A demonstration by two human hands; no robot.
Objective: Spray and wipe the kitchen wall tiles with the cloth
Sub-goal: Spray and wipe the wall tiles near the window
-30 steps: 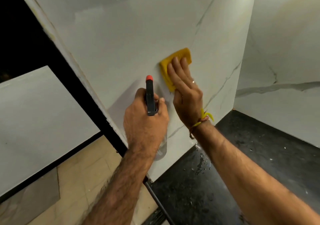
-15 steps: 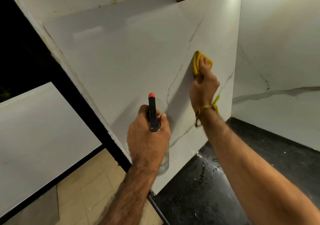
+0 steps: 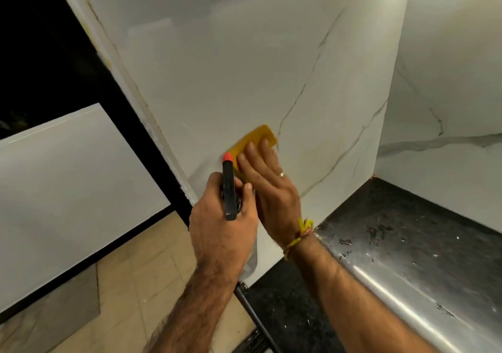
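A white marble-look wall tile (image 3: pixel 231 67) with thin grey veins fills the middle of the view. My right hand (image 3: pixel 269 187) lies flat on a yellow cloth (image 3: pixel 256 138), pressing it against the lower part of the tile. Only the cloth's upper edge shows past my fingers. My left hand (image 3: pixel 220 230) is closed around a spray bottle (image 3: pixel 229 189) with a black head and a red nozzle tip. The bottle sits just left of the cloth, its nozzle toward the tile. Its clear body peeks out under my fist.
A black speckled countertop (image 3: pixel 407 244), wet with drops, runs along the lower right. A second veined tile wall (image 3: pixel 448 81) meets the first at the corner. Left of the tile edge is a dark gap, a white panel (image 3: pixel 68 189) and beige floor tiles (image 3: pixel 141 284).
My right hand slid the cloth from high on the right down and left to a spot beside the bottle's nozzle, and its fingers flattened. My left hand stayed closed on the bottle.
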